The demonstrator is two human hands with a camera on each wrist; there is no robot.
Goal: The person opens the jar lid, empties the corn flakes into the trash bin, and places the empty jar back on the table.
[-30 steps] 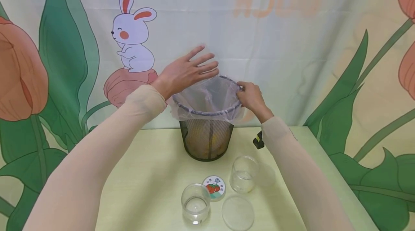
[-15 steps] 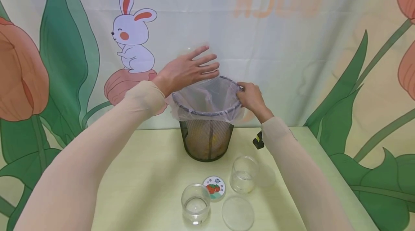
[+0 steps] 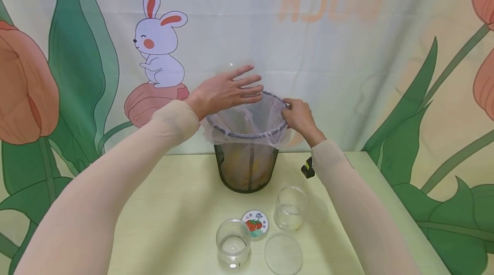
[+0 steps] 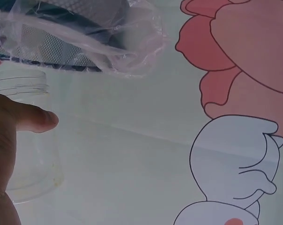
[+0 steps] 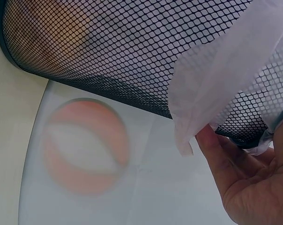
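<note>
My left hand (image 3: 233, 90) is above the back left of a black mesh wastebasket (image 3: 247, 165), with its fingers around a clear plastic jar (image 4: 33, 159). In the left wrist view the jar's threaded mouth faces the basket, so it is tipped upside down; the hand hides most of it in the head view. A thin translucent bag (image 3: 247, 114) lines the basket and folds over its rim. My right hand (image 3: 300, 116) grips the right side of that rim, thumb and fingers on the bag's edge (image 5: 193, 98). Something brownish yellow (image 5: 69, 30) shows through the mesh.
Two clear jars (image 3: 233, 245) (image 3: 291, 213) stand on the pale table in front of the basket. A lid with a tomato picture (image 3: 254, 224) and a clear disc lid (image 3: 283, 254) lie among them. A small black and yellow object (image 3: 308, 167) is by my right sleeve. A printed curtain (image 3: 332, 52) hangs behind.
My left hand has moved slightly down and right, closer over the basket's mouth, with the jar. The right hand stays on the rim.
</note>
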